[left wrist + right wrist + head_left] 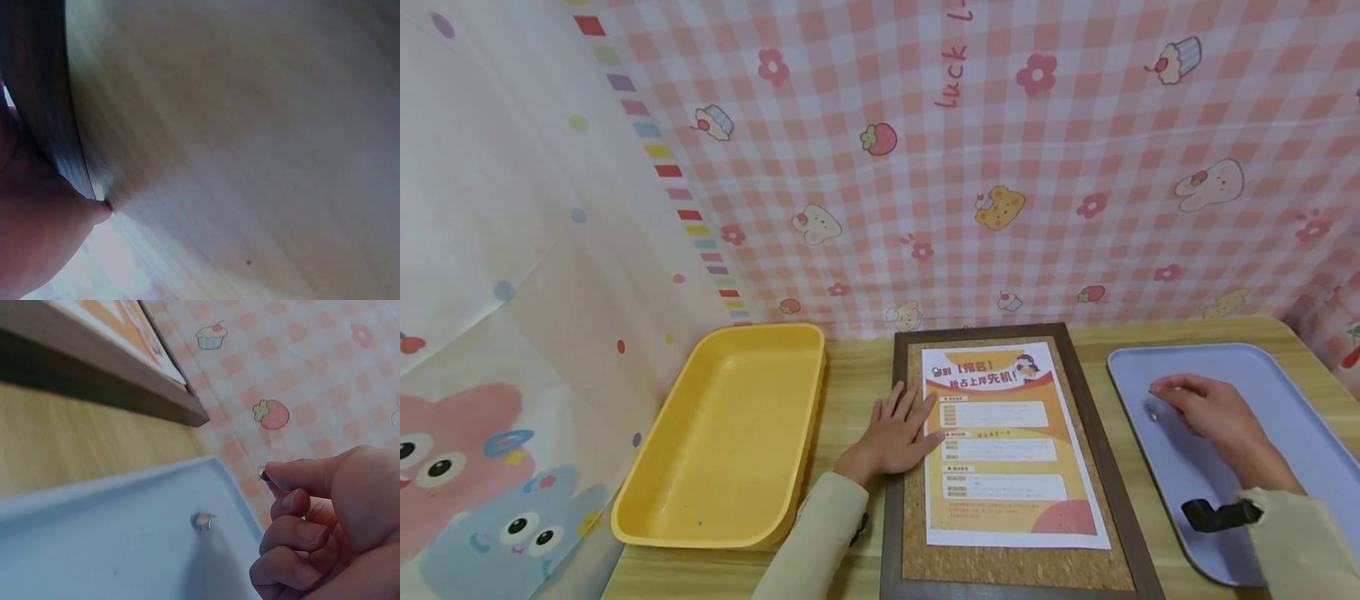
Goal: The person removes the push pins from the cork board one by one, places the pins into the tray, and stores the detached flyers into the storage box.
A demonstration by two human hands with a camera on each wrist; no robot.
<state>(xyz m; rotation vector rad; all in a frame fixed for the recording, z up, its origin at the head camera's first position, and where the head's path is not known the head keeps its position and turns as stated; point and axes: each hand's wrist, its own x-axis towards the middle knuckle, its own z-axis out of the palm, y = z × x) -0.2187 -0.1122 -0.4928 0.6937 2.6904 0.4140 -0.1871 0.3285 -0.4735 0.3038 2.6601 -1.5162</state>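
Note:
A wood-framed cork board (917, 533) lies on the table with a printed orange poster (1000, 458) on it. My left hand (891, 442) rests spread over the board's left edge, its fingertips on the poster's left margin. To the right, above the lilac tray (1183, 508), my right hand (1221, 425) pinches a small shiny thumbtack (262, 472) between thumb and index finger. The other fingers curl in toward the palm. Another thumbtack (202, 520) lies in the tray, its prongs showing in the right wrist view.
A yellow plastic tray (730, 433) stands to the left of the board. Behind the table hangs a pink checked cloth (850, 208), close to the far edges of board and trays. A pale printed cloth (550, 333) covers the left side. Wood-grain table (850, 367) shows between the things.

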